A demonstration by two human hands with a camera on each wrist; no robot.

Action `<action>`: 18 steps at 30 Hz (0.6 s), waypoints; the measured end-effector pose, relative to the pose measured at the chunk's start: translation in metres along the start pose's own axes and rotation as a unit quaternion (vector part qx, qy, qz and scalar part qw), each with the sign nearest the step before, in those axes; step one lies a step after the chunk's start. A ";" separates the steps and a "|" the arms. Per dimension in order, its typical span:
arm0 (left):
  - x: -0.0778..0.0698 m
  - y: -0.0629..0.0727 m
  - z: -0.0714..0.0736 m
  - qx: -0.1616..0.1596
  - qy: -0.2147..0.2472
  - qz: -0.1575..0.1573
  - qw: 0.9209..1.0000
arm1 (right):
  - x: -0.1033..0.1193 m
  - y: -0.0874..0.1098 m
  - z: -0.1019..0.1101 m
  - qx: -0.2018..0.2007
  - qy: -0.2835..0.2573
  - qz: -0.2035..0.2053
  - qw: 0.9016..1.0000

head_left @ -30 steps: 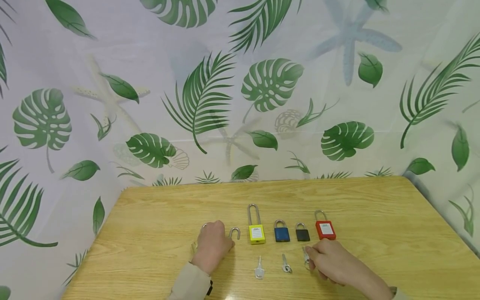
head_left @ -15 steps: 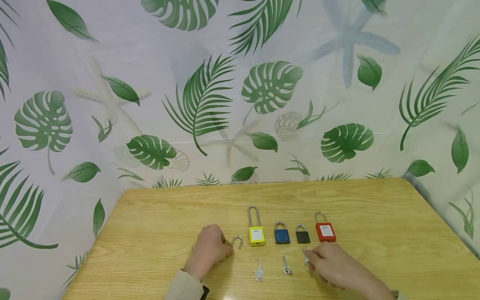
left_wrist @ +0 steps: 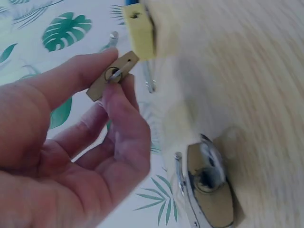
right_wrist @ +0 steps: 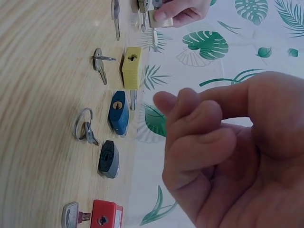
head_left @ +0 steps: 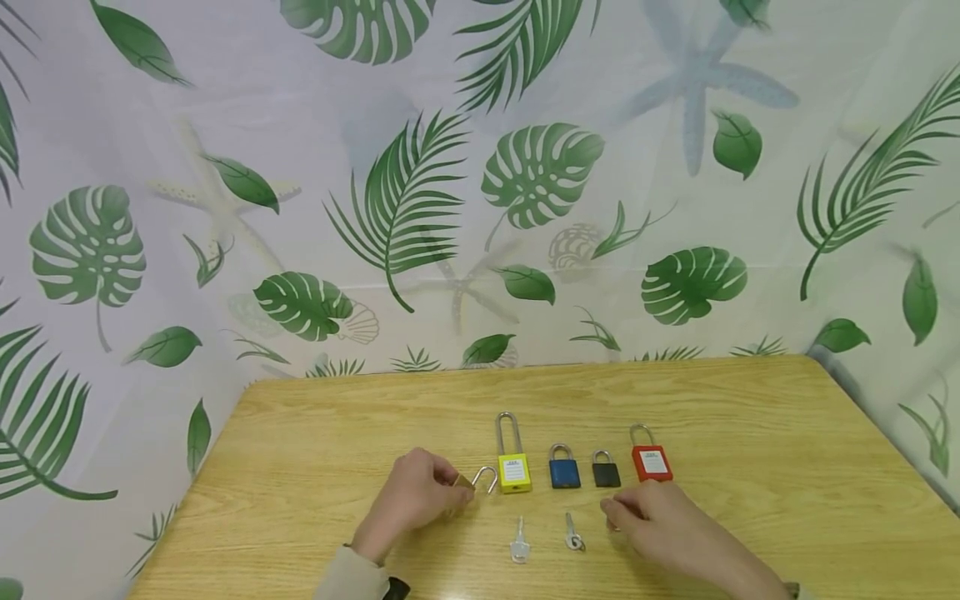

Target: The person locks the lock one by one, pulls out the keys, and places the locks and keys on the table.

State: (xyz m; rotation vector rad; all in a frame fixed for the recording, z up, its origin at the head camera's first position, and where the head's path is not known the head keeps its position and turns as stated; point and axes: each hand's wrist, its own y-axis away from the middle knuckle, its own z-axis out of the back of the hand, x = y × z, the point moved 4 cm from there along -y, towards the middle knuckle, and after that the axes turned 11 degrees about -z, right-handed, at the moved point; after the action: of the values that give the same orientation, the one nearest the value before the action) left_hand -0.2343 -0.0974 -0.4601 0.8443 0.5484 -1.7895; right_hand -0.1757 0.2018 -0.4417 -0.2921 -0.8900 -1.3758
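My left hand point(head_left: 416, 492) pinches a small brass padlock point(head_left: 465, 482) between thumb and forefinger. Its shackle point(head_left: 486, 478) stands open toward the yellow padlock point(head_left: 513, 473). The left wrist view shows a thin silver piece at the keyhole of the held padlock point(left_wrist: 98, 87). Another brass padlock point(left_wrist: 217, 204) stands on the table, hidden behind the left hand in the head view. My right hand point(head_left: 663, 525) hovers in front of the red padlock point(head_left: 651, 462). Its fingers point(right_wrist: 197, 147) curl loosely around nothing, and a key with a ring point(right_wrist: 84, 126) lies beside it.
A blue padlock point(head_left: 565, 472) and a black padlock point(head_left: 606, 473) stand between the yellow and red ones. Nearer lie one key point(head_left: 519, 546) and a ringed key point(head_left: 573, 535). Another key point(right_wrist: 71, 216) lies by the red padlock. A leaf-printed cloth point(head_left: 480, 217) hangs behind the wooden table point(head_left: 315, 433).
My left hand has turned, and the open shackle of its brass padlock has moved right, close to the yellow padlock. My right hand has shifted slightly, covering the ringed key in the head view.
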 end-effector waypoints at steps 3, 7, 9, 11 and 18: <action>-0.004 0.001 0.001 0.004 0.049 -0.004 0.999 | 0.005 0.000 0.002 -0.035 0.017 0.024 0.999; -0.012 0.003 0.000 0.010 0.144 -0.014 0.989 | 0.014 0.002 0.005 -0.085 0.026 0.087 0.992; -0.017 0.004 -0.002 0.016 0.187 -0.022 0.982 | 0.021 0.003 0.006 -0.105 0.024 0.138 0.984; -0.022 0.005 -0.005 0.022 0.213 -0.029 0.976 | 0.026 0.005 0.005 -0.125 0.016 0.186 0.974; -0.033 0.011 -0.021 0.031 0.267 -0.061 0.961 | 0.039 0.010 0.001 -0.177 -0.019 0.289 0.941</action>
State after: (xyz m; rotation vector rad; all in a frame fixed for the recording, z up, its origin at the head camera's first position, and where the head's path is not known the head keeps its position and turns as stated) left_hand -0.2111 -0.0665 -0.4483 1.3770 0.9103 -1.6890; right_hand -0.1692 0.1765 -0.4113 -0.7936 -0.5161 -0.9685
